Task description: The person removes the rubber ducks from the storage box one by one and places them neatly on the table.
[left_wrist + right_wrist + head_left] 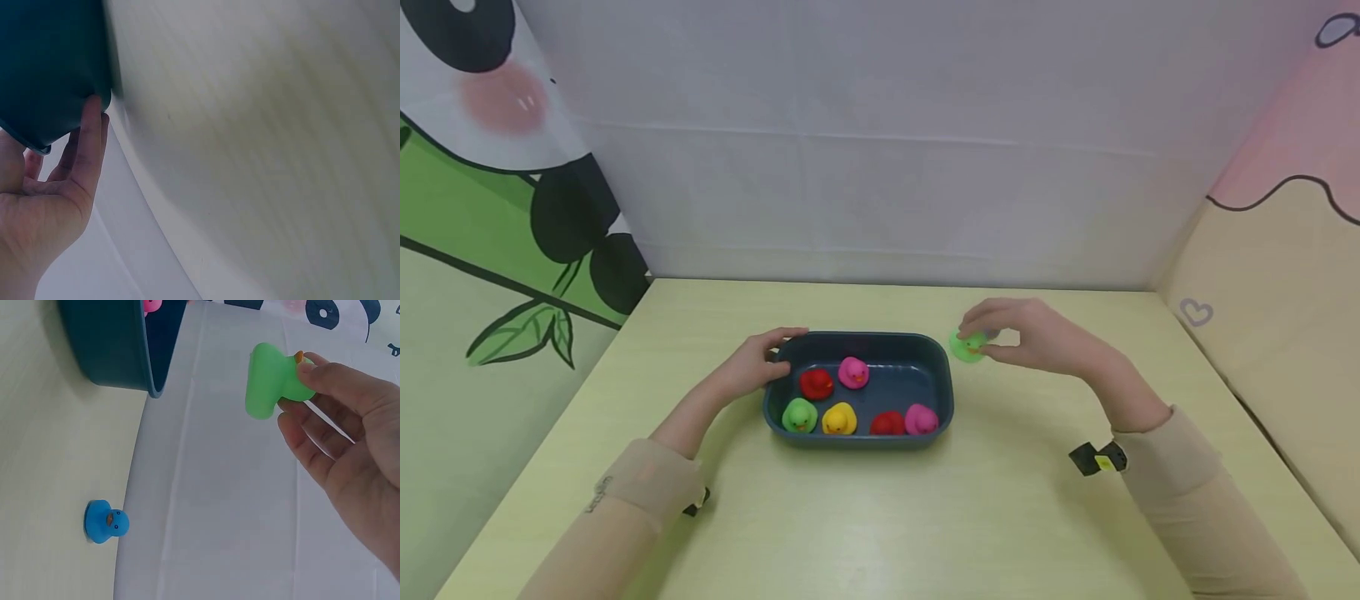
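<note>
At centre frame of the head view, a dark tub (942, 379) sits on the table (985, 517), holding six ducks: green (799, 415), yellow (839, 419), red (887, 423) and pink (921, 419) along the near wall, red (816, 383) and pink (853, 372) behind. Just right of the tub's far right corner, a green duck (967, 345) is pinched in the curled fingertips of the right hand (1037, 337), clear of the table, with nothing between it and the tub. The left hand (758, 360) is laid against the tub's far left corner, fingers nearly straight. A blue duck (105, 522) is seen lying on the table in the right wrist view only.
</note>
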Available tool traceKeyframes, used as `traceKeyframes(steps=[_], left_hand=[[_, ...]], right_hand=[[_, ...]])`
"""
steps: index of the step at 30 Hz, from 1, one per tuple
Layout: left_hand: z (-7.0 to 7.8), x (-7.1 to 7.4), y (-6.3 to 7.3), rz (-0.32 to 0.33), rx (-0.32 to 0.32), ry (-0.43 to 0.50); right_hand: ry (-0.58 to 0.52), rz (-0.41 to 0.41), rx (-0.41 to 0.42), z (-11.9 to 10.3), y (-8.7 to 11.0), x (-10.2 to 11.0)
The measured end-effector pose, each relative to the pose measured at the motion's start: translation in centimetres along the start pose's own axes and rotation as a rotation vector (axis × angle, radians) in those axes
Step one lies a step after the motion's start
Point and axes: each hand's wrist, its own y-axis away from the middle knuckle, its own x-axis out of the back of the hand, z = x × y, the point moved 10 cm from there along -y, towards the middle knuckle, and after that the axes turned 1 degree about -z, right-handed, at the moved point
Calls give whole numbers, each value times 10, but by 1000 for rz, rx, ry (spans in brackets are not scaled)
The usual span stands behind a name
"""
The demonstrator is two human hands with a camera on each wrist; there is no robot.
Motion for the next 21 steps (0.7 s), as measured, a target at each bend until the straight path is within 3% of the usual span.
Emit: traceKeyframes(steps=[9, 16, 21], left_hand=[[3, 0, -3, 0, -29, 23], [32, -1, 9, -2, -8, 14], [11, -1, -3, 8, -12, 19]], right_hand=[[33, 44, -52, 30, 12, 13], [58, 78, -87, 54, 21, 19], [62, 106, -122, 68, 27, 25]])
